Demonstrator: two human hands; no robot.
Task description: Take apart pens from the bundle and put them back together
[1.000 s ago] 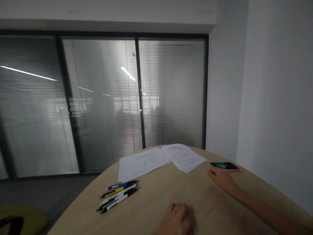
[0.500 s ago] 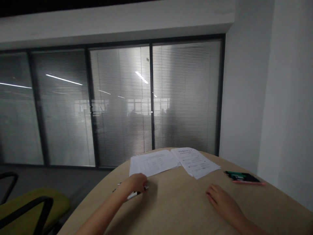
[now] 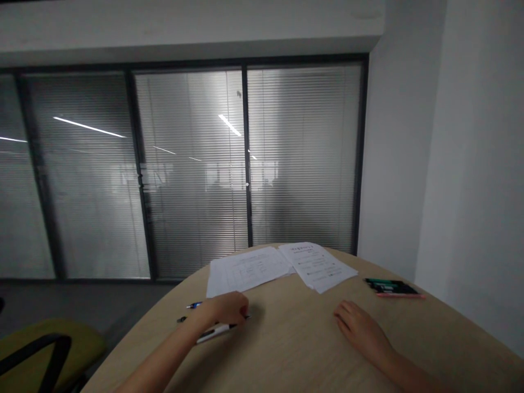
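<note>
The left hand (image 3: 223, 308) lies curled over a group of pens (image 3: 213, 333) on the near part of the rounded wooden worktop (image 3: 286, 360), with its fingers bent down on them. A white and black pen comes out below the hand, and a blue pen (image 3: 194, 305) shows at its far side. The grip of this hand looks closed, but I cannot tell if it really holds the pens or only covers them. The right hand (image 3: 360, 327) rests on the worktop with the palm down; its grip is open, the fingers are a little spread, and it holds nothing. Near this hand, but not touching it, a bundle of markers (image 3: 391, 287) lies toward the far edge, with a pink marker (image 3: 399, 295) along its front side. Two printed paper sheets (image 3: 249, 270) and (image 3: 317, 266) lie at the far edge, and their edges overlap. Behind the worktop stands a glass partition with blinds (image 3: 245, 164), and a white wall (image 3: 470, 164) is on the right. A chair with an olive seat (image 3: 45, 344) stands at the left.
</note>
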